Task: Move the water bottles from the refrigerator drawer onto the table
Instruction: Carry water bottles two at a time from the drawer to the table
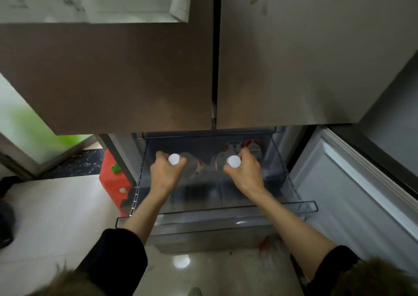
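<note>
Left hand (163, 171) grips left bottle (192, 168), right hand (244, 171) right bottle (220, 162), inside drawer (217, 221).

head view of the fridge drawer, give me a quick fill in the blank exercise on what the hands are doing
1. Each hand holds a water bottle with a ____ cap.
2. The left hand and right hand both reach into the pulled-out clear ____.
3. The left bottle and right bottle make ____ bottles held in all.

Missing words: white; drawer; two

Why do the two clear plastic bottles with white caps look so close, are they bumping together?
Cannot tell. In the head view the left bottle and the right bottle lie close, but blur hides any gap or contact.
</note>
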A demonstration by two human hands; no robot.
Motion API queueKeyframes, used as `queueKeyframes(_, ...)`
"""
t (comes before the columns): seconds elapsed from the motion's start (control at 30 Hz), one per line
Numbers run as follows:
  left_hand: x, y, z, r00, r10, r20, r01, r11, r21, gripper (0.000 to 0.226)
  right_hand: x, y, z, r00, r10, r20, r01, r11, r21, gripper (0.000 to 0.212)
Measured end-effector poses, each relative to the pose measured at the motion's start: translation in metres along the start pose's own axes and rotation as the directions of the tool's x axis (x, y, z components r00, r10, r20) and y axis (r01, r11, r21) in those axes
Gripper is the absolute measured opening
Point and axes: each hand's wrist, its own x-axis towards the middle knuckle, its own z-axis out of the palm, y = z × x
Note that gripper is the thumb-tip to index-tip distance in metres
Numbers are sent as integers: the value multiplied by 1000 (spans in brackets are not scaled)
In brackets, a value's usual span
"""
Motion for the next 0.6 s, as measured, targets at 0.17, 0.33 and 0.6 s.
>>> queueKeyframes(0.17,-23,11,-9,993,110,33,-114,985,129,35,-15,-6,-18,994,-89,60,91,996,-20,28)
queueKeyframes(0.33,-31,14,-10,984,153,88,-164,976,143,32,-18,-11,-21,987,-119,111,123,992,-31,29)
queueKeyframes(0.6,-27,10,2,954,246,172,-271,953,139,43,-8,-8,-11,978,-143,150,151,988,-40,37)
